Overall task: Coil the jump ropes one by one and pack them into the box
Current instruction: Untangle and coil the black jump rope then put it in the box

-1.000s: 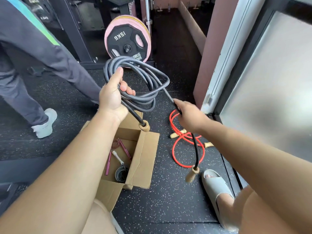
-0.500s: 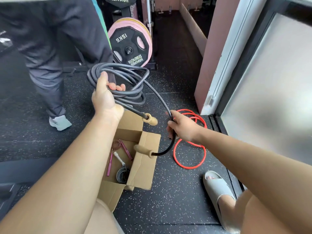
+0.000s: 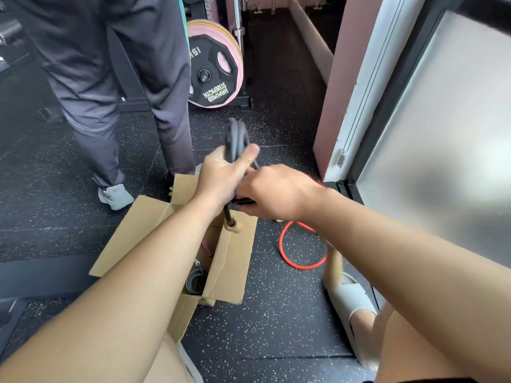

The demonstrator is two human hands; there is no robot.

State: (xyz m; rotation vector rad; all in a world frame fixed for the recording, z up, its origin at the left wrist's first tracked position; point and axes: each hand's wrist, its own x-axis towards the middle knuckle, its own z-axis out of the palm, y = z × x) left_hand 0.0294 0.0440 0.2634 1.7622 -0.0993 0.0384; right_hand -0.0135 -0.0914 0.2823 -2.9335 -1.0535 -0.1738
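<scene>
**Dark rope gripped in both hands above the open box**

Underfoot, black rubber floor (image 3: pixel 276 313) flecked with white, running up to a pink wall (image 3: pixel 343 78) and a frosted glass door (image 3: pixel 442 134) on the right. At upper left, legs of a second person in dark trousers (image 3: pixel 91 78), one grey shoe (image 3: pixel 116 197) planted just beside the box. Behind them, a rack of weight plates (image 3: pixel 214 76), black in front, pink behind, standing on edge.

On the floor at centre, an open cardboard box (image 3: pixel 229 266), flaps (image 3: pixel 130 233) folded outward. Inside, partly hidden by the left forearm: a small coil of grey cord (image 3: pixel 197 281) and a glimpse of pink handle (image 3: pixel 206 246).

To the right of the box, a red rope (image 3: pixel 300 264) lying in a loop on the floor, well apart from the hands. Near it, at lower right, the wearer's foot in a pale sandal (image 3: pixel 351 302).

Held over the box's far edge, the dark jump rope (image 3: pixel 236 136), coil turned edge-on to the camera and blurred. Left hand (image 3: pixel 221 178) wrapped around the coil, thumb pressed up against its side. Right hand (image 3: pixel 276 193) touching the left, fingers curled shut around a dark length of the same rope. Below the left wrist, one strand hanging straight down to a wooden handle (image 3: pixel 232 226), just above the box flap.
</scene>
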